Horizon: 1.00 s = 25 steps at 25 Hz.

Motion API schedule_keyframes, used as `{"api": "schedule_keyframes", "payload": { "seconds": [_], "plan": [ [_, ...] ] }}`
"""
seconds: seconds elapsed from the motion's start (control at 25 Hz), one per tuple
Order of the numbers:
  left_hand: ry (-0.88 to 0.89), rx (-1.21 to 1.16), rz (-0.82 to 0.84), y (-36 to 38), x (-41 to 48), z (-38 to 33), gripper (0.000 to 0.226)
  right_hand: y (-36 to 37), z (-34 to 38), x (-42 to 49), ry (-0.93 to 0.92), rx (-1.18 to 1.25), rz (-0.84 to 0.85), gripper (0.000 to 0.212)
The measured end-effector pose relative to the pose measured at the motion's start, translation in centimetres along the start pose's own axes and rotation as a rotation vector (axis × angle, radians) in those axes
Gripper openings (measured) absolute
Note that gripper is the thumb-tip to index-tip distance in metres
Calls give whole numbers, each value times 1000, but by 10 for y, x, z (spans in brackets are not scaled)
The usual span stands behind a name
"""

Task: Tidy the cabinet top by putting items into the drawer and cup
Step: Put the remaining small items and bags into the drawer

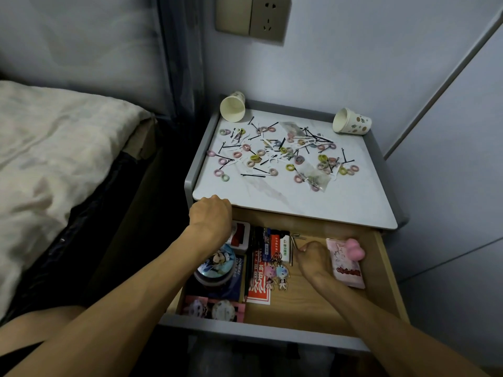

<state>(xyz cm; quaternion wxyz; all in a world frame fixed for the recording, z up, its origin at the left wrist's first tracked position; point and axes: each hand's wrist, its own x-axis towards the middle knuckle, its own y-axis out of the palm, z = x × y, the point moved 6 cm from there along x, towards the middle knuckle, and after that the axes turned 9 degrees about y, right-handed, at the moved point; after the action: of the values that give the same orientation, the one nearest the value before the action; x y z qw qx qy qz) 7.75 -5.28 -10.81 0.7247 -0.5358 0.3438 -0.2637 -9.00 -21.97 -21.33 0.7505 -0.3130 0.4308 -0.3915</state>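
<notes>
The white cabinet top is strewn with several pastel hair ties and black hairpins. Two paper cups lie on their sides at the back: a plain cup in the left corner and a spotted cup in the right corner. Below, the wooden drawer is pulled out. My left hand is curled into a fist at the top's front-left edge; I cannot see inside it. My right hand is inside the drawer, fingertips pinched together beside a few dark pins.
The drawer holds a round tin, red cards, two keychain figures, a pink packet and a pink squishy toy. A bed lies to the left. A wall stands close on the right.
</notes>
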Motion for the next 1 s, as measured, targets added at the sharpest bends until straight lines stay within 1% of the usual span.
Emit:
{"api": "schedule_keyframes", "payload": {
  "seconds": [0.24,0.44,0.52,0.68,0.72,0.8,0.88,0.92,1.0],
  "plan": [
    [-7,-24,-2,0,1,1,28,-7,-14,2,76,66,-40,20],
    [-20,-70,-3,0,3,4,27,-3,-19,0,77,87,-3,16],
    [-16,-75,-8,-1,3,4,27,-1,-19,1,82,75,3,18],
    [-26,-113,-8,-3,3,7,29,-1,-13,3,79,51,1,34],
    [-25,-111,-4,-2,3,7,29,-1,-11,4,75,52,-2,35],
    [-20,-98,13,0,3,6,28,-2,-7,6,43,52,-4,27],
    [-9,-85,47,2,3,4,26,-4,-2,9,-3,52,-26,10],
    [-7,-79,64,3,3,2,25,-4,0,10,-22,62,-44,9],
    [-11,-76,80,3,4,1,26,-3,0,13,-42,90,-66,16]
  ]
}}
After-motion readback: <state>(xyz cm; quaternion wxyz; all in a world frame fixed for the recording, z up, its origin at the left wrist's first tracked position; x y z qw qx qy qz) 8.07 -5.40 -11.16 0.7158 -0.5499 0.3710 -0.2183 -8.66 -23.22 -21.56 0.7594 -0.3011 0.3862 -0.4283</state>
